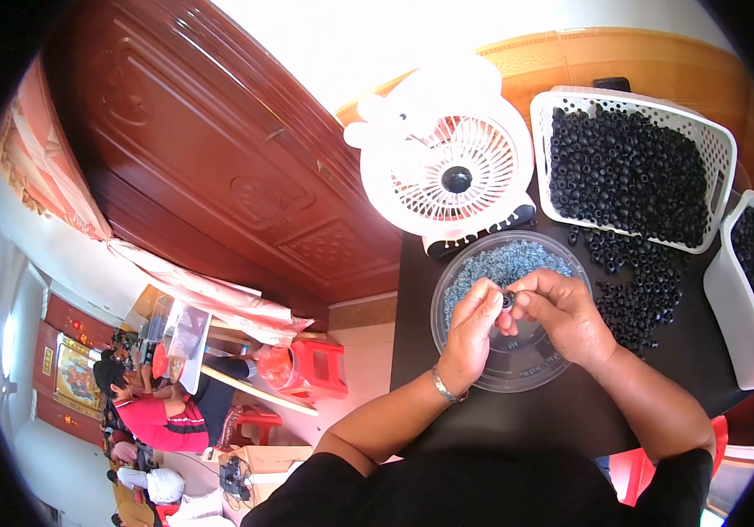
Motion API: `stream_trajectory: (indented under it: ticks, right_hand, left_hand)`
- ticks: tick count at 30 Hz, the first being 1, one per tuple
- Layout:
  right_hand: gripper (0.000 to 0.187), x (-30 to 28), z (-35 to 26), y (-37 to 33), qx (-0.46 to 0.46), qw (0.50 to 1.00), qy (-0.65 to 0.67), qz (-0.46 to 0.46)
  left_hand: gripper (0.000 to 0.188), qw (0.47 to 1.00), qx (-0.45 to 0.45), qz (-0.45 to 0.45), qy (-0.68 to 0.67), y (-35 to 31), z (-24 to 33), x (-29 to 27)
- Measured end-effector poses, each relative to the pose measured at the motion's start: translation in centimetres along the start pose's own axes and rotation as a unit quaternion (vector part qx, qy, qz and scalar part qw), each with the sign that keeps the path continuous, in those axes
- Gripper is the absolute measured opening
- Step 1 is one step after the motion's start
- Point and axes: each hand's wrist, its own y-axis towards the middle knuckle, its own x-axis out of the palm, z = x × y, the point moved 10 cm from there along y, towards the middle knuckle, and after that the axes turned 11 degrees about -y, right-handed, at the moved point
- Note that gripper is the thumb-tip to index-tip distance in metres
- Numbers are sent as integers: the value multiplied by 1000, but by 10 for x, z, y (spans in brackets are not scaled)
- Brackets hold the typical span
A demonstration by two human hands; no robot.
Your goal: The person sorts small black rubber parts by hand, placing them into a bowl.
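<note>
Over a round clear plastic tub [443,356] my two hands meet. Between the thumb and fingers of my left hand [472,332] is a small black ring-shaped part [507,299], its hole facing up. The fingers of my right hand [566,314] are pinched together against the part's right side; whatever they hold is hidden. Small light-blue pieces [517,261] are heaped in the far half of the tub, beyond my fingers. Many loose black ring-shaped parts [636,294] lie on the dark table to the right of my right hand.
A white perforated basket [636,95] full of black parts stands at the back right. Another white basket [732,329] with black parts is at the right edge. Behind the tub stands a white fan [456,180]. A person in a red shirt [153,424] sits at far left, near red stools [317,369].
</note>
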Motion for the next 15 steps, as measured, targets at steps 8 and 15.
stream_trajectory:
  ticks: [8, 15]
  right_hand:
    - [13, 2, -2, -1, 6, 1000, 25, 8]
    - [15, -1, -2, -3, 15, 1000, -8, 17]
  left_hand:
    - [27, 993, 73, 8, 90, -1, 15, 0]
    - [23, 957, 178, 10, 231, -6, 35, 7]
